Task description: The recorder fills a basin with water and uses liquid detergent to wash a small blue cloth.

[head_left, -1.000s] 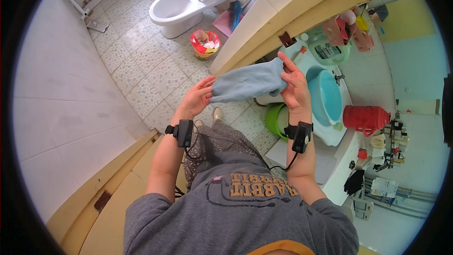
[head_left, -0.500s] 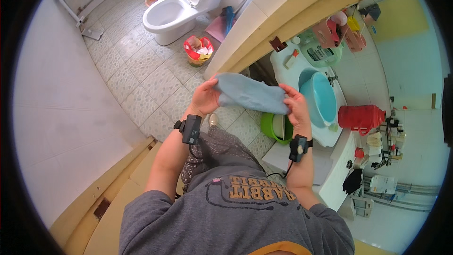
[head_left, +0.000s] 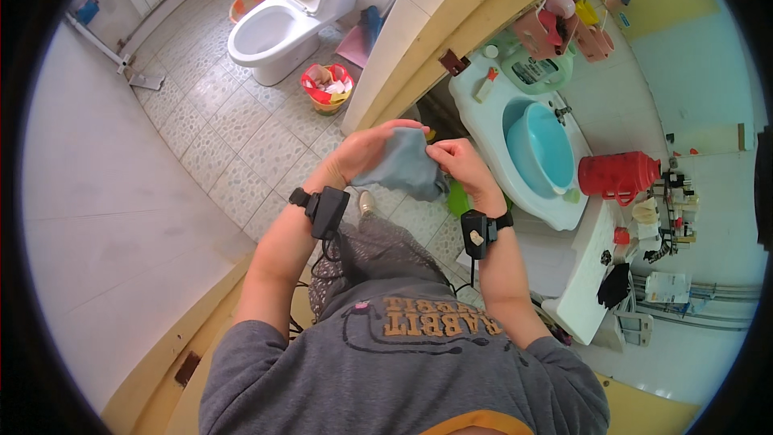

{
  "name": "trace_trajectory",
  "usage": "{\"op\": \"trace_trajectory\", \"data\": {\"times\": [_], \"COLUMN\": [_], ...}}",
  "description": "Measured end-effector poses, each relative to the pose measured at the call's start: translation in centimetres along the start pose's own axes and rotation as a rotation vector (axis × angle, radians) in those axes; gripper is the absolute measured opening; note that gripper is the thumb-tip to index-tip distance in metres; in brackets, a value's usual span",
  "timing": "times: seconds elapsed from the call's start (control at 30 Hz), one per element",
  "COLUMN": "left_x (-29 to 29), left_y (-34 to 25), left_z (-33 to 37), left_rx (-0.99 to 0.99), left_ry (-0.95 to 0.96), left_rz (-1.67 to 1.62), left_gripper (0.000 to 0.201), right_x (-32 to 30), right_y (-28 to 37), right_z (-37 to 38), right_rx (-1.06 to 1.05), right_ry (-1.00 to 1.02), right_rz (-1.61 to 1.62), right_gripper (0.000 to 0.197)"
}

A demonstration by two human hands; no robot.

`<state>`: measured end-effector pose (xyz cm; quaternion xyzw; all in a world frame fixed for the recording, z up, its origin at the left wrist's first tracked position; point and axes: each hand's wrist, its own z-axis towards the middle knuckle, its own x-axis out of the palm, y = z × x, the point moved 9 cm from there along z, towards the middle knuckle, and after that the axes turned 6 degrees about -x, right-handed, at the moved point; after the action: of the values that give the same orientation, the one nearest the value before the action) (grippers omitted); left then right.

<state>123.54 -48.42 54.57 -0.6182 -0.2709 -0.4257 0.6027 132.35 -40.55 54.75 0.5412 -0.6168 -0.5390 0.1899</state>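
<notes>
A folded blue-grey cloth (head_left: 401, 165) hangs between my two hands, in front of my body at waist height. My left hand (head_left: 361, 151) grips its left side, with the fingers reaching along the top edge. At the upper right edge my right hand (head_left: 462, 163) pinches the fabric between thumb and fingers. The cloth's lower right corner droops below my right hand. Both wrists carry a black strapped device.
To the right, a white washbasin (head_left: 477, 90) holds a turquoise basin (head_left: 541, 149), beside a red thermos (head_left: 618, 179). Under my right hand, a green tub (head_left: 459, 200) is partly hidden. A yellow door frame (head_left: 451, 12), toilet (head_left: 270, 36) and waste bin (head_left: 328, 90) lie ahead.
My right hand has moved left toward my left hand. The cloth, stretched wide before, is now bunched shorter and sags between them. The view has shifted slightly.
</notes>
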Motion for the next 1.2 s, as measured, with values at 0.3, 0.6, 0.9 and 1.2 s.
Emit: {"op": "trace_trajectory", "data": {"times": [0.3, 0.6, 0.9, 1.2], "left_x": [-3.7, -3.9, -6.1, -2.1], "left_y": [3.2, 6.8, 5.5, 5.3], "left_z": [-1.5, -1.3, 1.5, 2.8], "left_rx": [-0.192, -0.27, 0.224, 0.32], "left_ry": [-0.141, -0.02, -0.079, -0.075], "left_rz": [-0.16, 0.078, -0.466, -0.527], "left_gripper": [0.04, 0.032, 0.035, 0.042], "right_x": [-0.4, -0.9, -3.1, -6.5], "right_y": [2.6, 5.5, 1.2, -5.2], "right_z": [-1.3, -2.7, -2.6, -1.2], "right_rx": [-0.159, -0.194, -0.128, -0.089], "right_ry": [-0.159, -0.305, -0.445, -0.513], "right_rz": [0.397, 0.359, 0.372, 0.168], "right_gripper": [0.015, 0.017, 0.014, 0.024]}}
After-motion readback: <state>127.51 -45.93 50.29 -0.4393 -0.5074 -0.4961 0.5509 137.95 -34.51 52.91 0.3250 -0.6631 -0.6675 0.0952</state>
